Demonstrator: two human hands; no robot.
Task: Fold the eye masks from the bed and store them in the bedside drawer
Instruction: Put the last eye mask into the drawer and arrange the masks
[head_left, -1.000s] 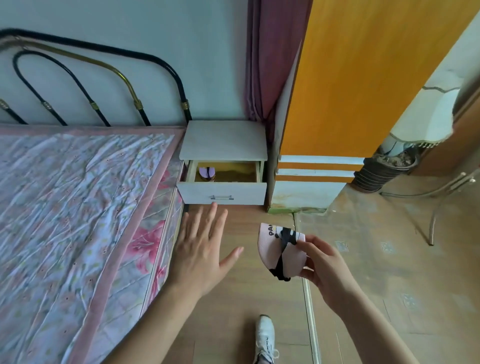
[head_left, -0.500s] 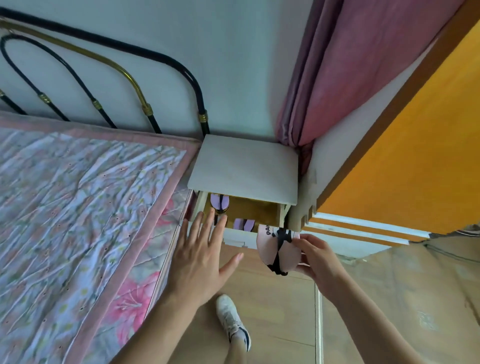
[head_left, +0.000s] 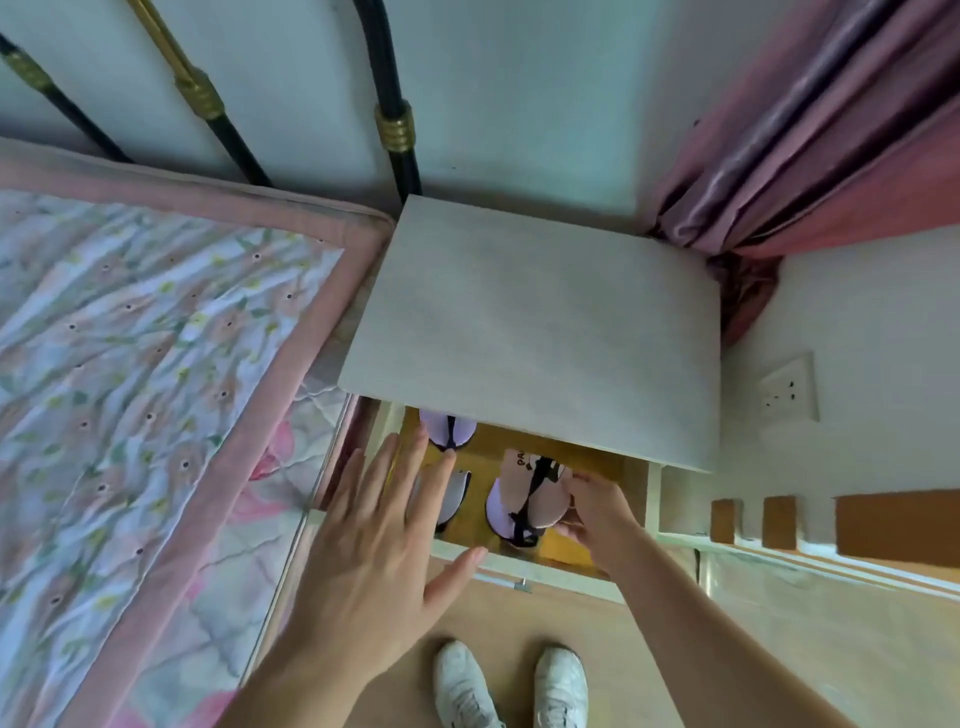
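Note:
The bedside drawer (head_left: 631, 499) stands pulled out under the white nightstand top (head_left: 540, 332). My right hand (head_left: 597, 512) grips a folded pink eye mask (head_left: 524, 493) with a black strap, held inside the drawer over its wooden bottom. A lilac folded mask (head_left: 448, 432) lies at the drawer's back left. Another pale mask (head_left: 453, 496) shows partly behind my left hand (head_left: 384, 535). That hand hovers flat with fingers spread over the drawer's left front corner, holding nothing.
The bed with a floral quilt (head_left: 140, 405) and pink border fills the left. A metal headboard (head_left: 395, 124) stands behind it. A pink curtain (head_left: 810, 145) hangs at the right, with a wall socket (head_left: 787, 389) below. My white shoes (head_left: 511, 686) stand on the wooden floor.
I have stepped close to the nightstand and now look straight down. My right hand carried the folded pink mask forward and down into the drawer. My left hand stays spread over the drawer's left side.

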